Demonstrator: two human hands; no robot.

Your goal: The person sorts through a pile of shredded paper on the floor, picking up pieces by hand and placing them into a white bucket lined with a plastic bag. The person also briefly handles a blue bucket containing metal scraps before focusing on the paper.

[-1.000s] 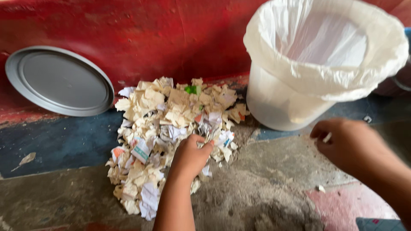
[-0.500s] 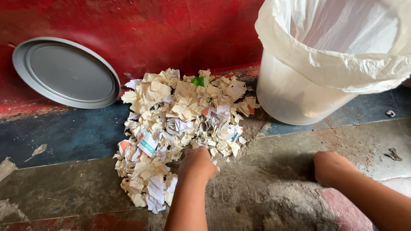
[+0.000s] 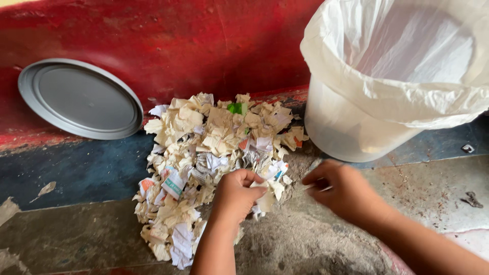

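Both hands (image 3: 285,191) at paper pile (image 3: 209,153)

The heap of torn paper scraps (image 3: 204,168) is mostly pale cream and tan, mixed with white pieces bearing grey print, a few orange and teal bits, and one bright green scrap (image 3: 235,108) near the top. The round lid (image 3: 81,99) is plain grey against a glossy red wall (image 3: 204,46), while the bucket (image 3: 346,127) is translucent white, lined with a milky white plastic bag (image 3: 407,66). The floor (image 3: 76,229) shows a dark blue band, dull grey-brown concrete and a faded pink patch.
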